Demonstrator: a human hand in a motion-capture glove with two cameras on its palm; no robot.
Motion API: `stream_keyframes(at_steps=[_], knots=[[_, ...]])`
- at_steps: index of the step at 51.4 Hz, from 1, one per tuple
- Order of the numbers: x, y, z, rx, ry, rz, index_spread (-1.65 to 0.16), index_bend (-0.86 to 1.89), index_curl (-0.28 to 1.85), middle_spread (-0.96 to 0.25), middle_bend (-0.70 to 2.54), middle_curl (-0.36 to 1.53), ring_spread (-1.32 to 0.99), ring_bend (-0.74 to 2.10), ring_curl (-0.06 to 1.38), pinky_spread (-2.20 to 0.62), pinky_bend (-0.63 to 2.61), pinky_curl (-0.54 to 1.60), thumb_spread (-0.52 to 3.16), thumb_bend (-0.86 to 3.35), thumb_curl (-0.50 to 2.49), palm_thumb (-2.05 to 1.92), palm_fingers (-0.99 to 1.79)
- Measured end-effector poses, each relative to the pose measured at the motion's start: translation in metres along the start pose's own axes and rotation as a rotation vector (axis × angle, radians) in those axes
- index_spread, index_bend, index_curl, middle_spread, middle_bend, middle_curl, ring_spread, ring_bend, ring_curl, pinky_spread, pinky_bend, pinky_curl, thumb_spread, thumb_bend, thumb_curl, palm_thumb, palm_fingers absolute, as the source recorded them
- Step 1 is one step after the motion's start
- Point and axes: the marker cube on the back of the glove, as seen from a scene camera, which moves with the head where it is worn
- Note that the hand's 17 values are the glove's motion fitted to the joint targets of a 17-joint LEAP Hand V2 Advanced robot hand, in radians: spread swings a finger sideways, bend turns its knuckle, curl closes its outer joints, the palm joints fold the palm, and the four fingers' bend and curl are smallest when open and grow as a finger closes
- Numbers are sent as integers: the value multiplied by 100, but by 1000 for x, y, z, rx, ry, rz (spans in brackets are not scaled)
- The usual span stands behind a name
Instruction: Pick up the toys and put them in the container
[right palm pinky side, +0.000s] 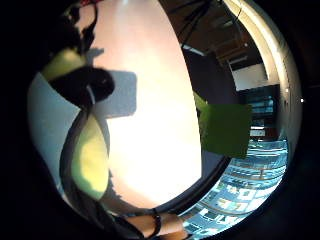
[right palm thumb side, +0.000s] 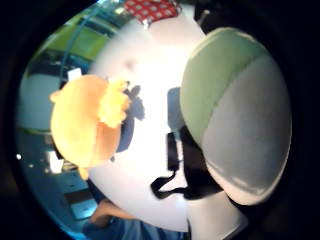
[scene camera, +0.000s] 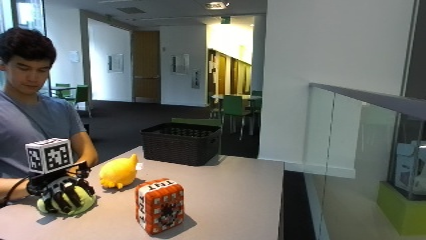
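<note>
Outside view: your gloved right hand (scene camera: 64, 194) curls over the soft green-and-grey plush toy (scene camera: 74, 206), gripping it on the near left of the pale table (scene camera: 233, 200). Yellow plush toy (scene camera: 119, 173) just right of it; red-and-white block toy (scene camera: 160, 205) nearer, further right. Dark woven basket (scene camera: 180, 143) at the far edge.

Thumb-side palm view: the green-and-grey toy sits close; yellow toy beside it on the table.

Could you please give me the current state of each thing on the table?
Gloved right hand: fingers curled over the green plush toy.
Green plush toy: on the table, gripped.
Yellow plush toy: lying on the table, untouched.
Orange and white block toy: standing upright on the table, untouched.
Dark basket: upright at the table's far edge; contents hidden.
</note>
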Motion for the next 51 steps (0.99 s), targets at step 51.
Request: stream_keyframes(at_steps=[51], knots=[[-153,-75,-308,283,-23,-28,-39,14,27,-46,44,52,-45,107,51,-44,114,45,87,11,69,65,99]])
